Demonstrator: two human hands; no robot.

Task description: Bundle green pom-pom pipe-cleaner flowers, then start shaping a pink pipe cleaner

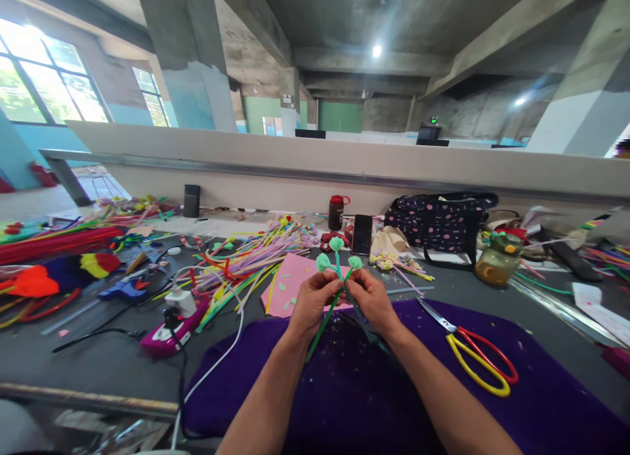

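Both hands meet at the middle of the view, above a dark purple cloth [339,389]. Between my fingertips is a pipe-cleaner flower [337,246] with several fluffy mint-green heads and green stems. My left hand [315,299] pinches the stems from the left, and one green stem [321,330] slants down below it. My right hand [370,299] pinches the same stems from the right, its fingertips almost touching the left ones. Scissors [467,346] with one red and one yellow handle lie on the cloth, right of my right hand. A pink sheet [285,281] with green scraps lies behind my left hand.
Bundles of coloured pipe cleaners [260,251] spread across the left and back. A purple power strip [174,327] with cables sits at left. Along the back stand a phone [361,235], a dark bottle [336,212], a patterned bag [438,222] and an amber jar [497,261]. A glue gun [125,289] lies far left.
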